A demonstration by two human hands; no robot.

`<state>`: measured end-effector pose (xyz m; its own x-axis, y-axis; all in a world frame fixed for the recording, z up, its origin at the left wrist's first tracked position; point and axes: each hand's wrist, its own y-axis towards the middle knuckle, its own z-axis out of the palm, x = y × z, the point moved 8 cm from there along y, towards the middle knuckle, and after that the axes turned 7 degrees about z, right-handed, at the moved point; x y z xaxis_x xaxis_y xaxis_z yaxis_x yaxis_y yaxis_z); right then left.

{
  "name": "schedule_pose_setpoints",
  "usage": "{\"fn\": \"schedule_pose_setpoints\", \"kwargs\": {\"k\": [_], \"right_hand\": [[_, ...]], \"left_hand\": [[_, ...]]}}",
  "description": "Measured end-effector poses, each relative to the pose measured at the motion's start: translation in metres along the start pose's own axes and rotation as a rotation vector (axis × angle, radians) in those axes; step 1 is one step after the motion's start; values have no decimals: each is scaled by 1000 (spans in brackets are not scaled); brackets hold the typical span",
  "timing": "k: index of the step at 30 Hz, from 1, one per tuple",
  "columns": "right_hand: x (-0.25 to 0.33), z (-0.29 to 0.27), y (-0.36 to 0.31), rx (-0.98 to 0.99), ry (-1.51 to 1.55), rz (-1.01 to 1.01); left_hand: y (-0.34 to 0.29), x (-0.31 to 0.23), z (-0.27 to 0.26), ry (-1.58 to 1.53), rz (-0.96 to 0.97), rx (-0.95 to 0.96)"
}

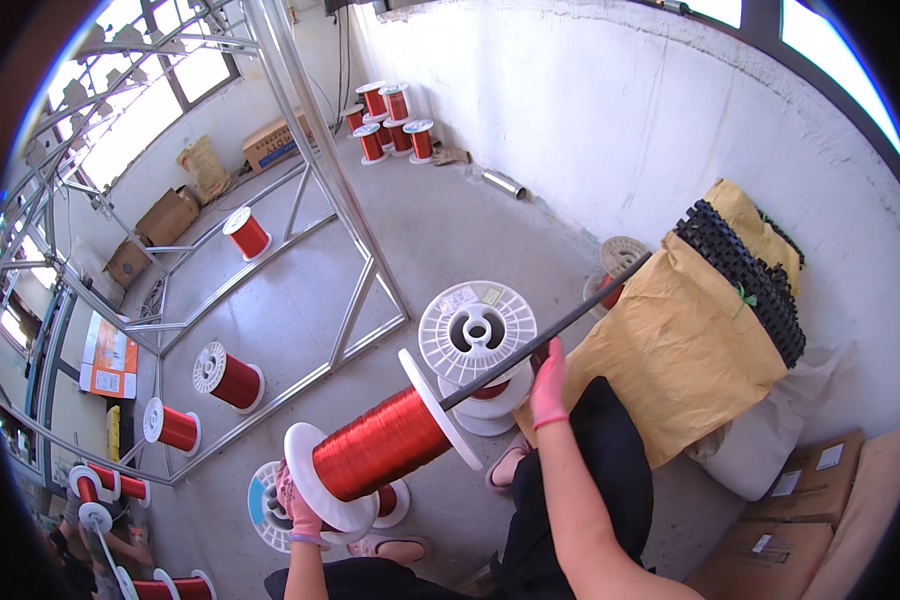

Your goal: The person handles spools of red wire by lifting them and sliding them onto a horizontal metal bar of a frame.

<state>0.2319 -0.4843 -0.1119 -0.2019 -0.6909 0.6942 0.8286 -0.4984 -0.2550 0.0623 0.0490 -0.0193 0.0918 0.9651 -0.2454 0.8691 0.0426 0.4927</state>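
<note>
A large spool of red wire (380, 445) with white flanges hangs tilted in front of me. From its right flange a long black rod (580, 313) runs up to the right. In a pink glove, my right hand (547, 388) is closed round the rod, its fingers partly hidden. My left hand (298, 508), gloved in pink too, grips the spool's left flange at its outer side. Just beyond the rod, a white-flanged spool (477, 285) stands upright on the floor. Another spool (265, 515) shows partly under my left hand.
A metal tube frame (355, 235) spans the left, with several red wire spools (235, 382) lying inside it. More spools (395, 108) are stacked by the far wall. Brown paper sacks (660, 340) with black ribbed strips lie at right, above cardboard boxes (805, 480).
</note>
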Motion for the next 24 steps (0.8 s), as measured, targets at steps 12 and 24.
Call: {"fn": "schedule_pose_setpoints", "kwargs": {"k": [12, 24], "right_hand": [[52, 71, 31, 91, -136, 92], [68, 91, 53, 180, -949, 128]], "left_hand": [[17, -22, -21, 37, -41, -7], [34, -54, -29, 107, 49, 63]]}}
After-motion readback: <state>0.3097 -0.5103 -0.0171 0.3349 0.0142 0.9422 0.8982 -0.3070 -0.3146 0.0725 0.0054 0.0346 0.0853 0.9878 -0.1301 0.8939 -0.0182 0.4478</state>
